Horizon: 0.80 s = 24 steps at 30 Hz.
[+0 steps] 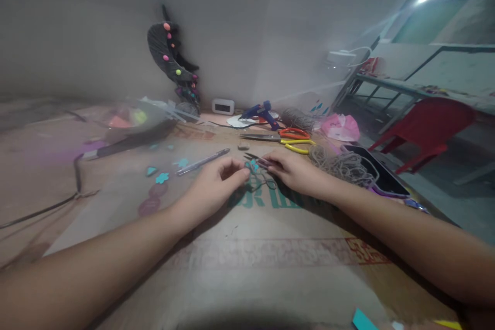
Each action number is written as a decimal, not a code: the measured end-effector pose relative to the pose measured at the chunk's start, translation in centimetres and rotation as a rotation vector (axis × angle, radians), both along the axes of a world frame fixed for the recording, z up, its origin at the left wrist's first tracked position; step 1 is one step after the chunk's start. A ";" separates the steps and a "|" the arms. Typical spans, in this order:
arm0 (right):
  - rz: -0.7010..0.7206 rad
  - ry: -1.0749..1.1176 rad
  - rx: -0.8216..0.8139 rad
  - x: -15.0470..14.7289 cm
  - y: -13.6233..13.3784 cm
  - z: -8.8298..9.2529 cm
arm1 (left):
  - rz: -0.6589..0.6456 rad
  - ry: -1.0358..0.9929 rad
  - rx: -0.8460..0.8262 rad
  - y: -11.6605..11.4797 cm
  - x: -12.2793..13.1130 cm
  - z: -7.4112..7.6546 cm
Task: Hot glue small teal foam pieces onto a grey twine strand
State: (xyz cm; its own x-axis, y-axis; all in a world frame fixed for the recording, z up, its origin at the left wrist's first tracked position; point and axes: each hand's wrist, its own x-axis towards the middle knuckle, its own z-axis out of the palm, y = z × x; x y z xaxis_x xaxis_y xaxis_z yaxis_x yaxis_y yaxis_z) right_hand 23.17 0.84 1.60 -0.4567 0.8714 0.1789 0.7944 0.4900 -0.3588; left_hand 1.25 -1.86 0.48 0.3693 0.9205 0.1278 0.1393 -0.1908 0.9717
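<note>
My left hand [222, 180] is closed in a pinch at the middle of the table, its fingertips on a thin grey yarn [266, 184] that loops below them. A small teal flower cutout [253, 165] lies against the yarn between my hands. My right hand [290, 170] grips a slim dark tool with two pointed tips, which looks like tweezers [256, 159]; the tips point left, over the flower. Left of my hands are a clear pen [203, 161] and another teal flower [162, 178].
Behind my hands lie orange-and-yellow-handled scissors [266, 137], a blue glue gun [261, 112] and a white digital clock [223, 106]. At right, a tangle of grey yarn [344, 165] rests by a dark tray [381, 172]. A black cable [42, 211] runs along the left.
</note>
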 end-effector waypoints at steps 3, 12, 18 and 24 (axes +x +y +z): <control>-0.107 0.229 0.042 0.5 0.8 0.4 | 0.003 0.007 -0.004 0.0 -0.1 -0.1; -0.051 0.275 0.343 1.2 -3.6 2.2 | 0.054 0.007 -0.027 -0.1 -0.1 0.0; 0.083 0.044 0.441 1.6 -4.2 0.1 | 0.085 -0.006 -0.065 -0.3 -0.1 0.3; 0.090 -0.093 0.534 1.2 -3.6 -0.3 | 0.080 0.037 -0.045 -0.3 -0.2 0.4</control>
State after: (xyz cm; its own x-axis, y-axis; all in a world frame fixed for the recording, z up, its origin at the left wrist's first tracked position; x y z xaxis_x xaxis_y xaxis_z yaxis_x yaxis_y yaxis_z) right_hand 24.37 -2.79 1.33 -0.5602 0.6272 0.5411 0.7576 0.6521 0.0285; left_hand 1.01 -2.16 0.86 0.2978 0.9518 0.0732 0.1883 -0.1337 0.9730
